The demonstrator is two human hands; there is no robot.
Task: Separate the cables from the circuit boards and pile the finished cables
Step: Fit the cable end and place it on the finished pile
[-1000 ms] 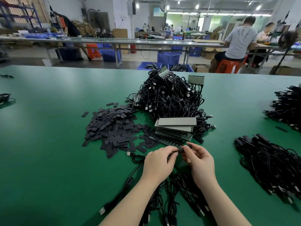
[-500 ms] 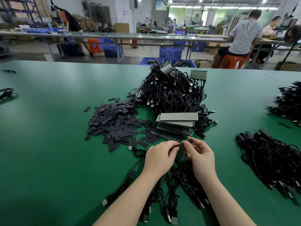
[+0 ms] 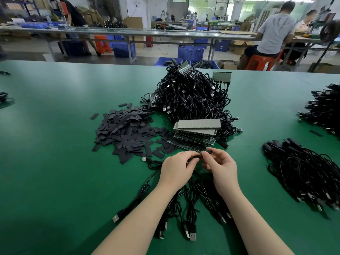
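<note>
Both hands meet low over the green worktop (image 3: 55, 144), just in front of a short stack of green circuit boards topped with grey strips (image 3: 196, 131). The left hand (image 3: 177, 169) has its fingers curled, pinching the near part of a small black cable end (image 3: 201, 155), and the right hand (image 3: 221, 167) pinches the same piece from the other side between thumb and forefinger, so the piece sits between the two sets of fingertips, touching both. What exactly the piece is joined to cannot be told, as the fingers cover it. Under the wrists and forearms a bunch of loose black USB cables (image 3: 191, 214) fans out toward the near edge, their metal plugs lying flat on the worktop. Behind the stack rises a large tangled heap of black cables with boards still attached (image 3: 191, 96). To the left of the stack lies a spread of flat dark grey rectangular pieces (image 3: 125, 131). Well apart to the right of the right hand lies a pile of black cables (image 3: 301, 168), laid roughly alongside one another.
</note>
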